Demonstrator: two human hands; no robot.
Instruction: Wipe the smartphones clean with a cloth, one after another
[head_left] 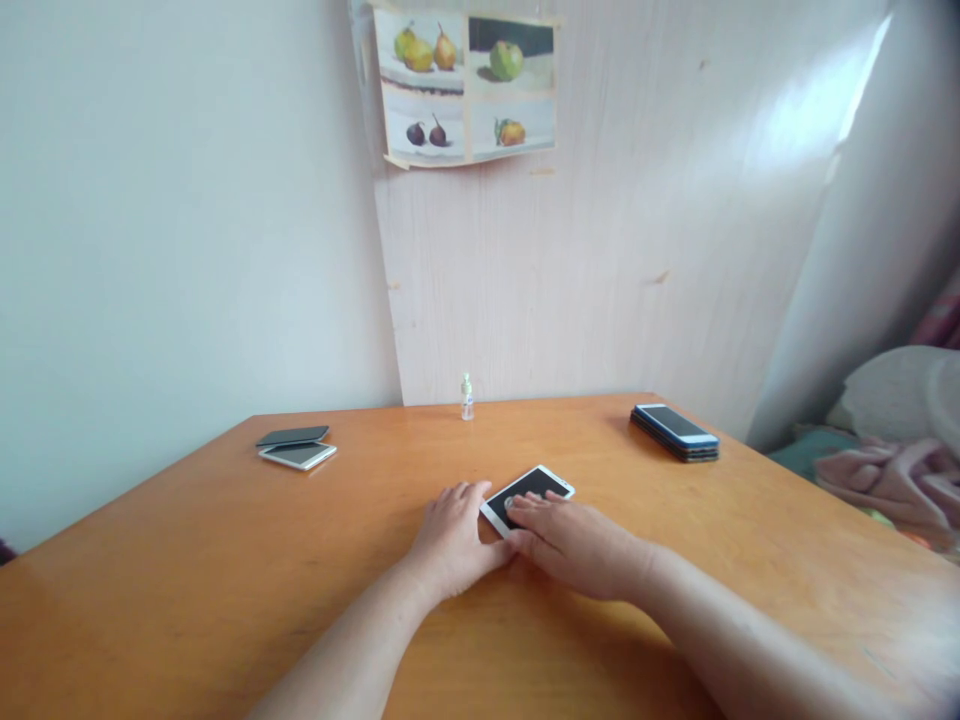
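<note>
A white smartphone point(540, 480) with a dark screen lies face up and at a slant on the wooden table. My left hand point(454, 535) grips its near left end, with the fingers at the left edge and the thumb by the lower corner. My right hand point(566, 535) lies over the screen, its fingers close together and pressed down. A small whitish thing point(510, 503) shows at those fingertips; most of it is covered, and I cannot make out its kind. The thumbs of both hands come close together at the phone's near corner.
Behind the phone, a small clear spray bottle point(466, 400) stands near the table's point(375, 440) back edge. Two phones point(298, 455) overlap at the left. A stack of several phones point(677, 425) sits at the right. Crumpled cloth point(892, 480) lies beyond the right edge.
</note>
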